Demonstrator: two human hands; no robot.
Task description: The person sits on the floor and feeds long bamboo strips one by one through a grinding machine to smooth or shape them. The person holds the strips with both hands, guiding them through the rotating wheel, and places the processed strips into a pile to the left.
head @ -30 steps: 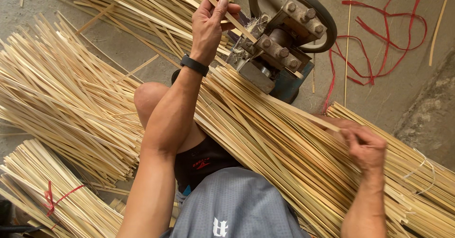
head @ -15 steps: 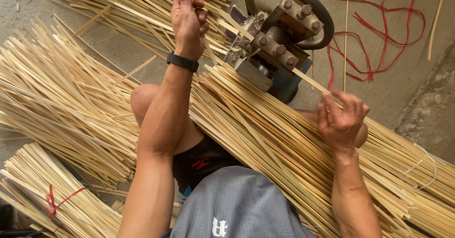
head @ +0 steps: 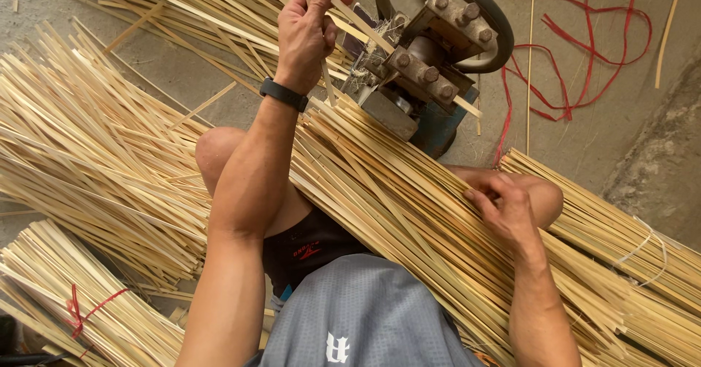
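My left hand (head: 307,35) is raised at the top centre, pinching thin bamboo strips (head: 358,20) that come out of the left side of a small metal roller machine (head: 420,71). A black band sits on that wrist. My right hand (head: 504,210) rests on the big bundle of pale bamboo strips (head: 409,213) lying slantwise across my lap, its fingers picking at one strip on top. A single strip (head: 467,106) pokes out of the machine's right side.
Loose heaps of bamboo strips (head: 95,162) cover the floor to the left and top. A bundle tied with red string (head: 80,312) lies at the lower left. Red plastic straps (head: 584,60) lie on the concrete at upper right. A further tied bundle (head: 628,243) lies at right.
My right hand has dropped from the strip at the machine's right side back down onto the lap bundle. My left hand has come slightly down and right, still on strips.
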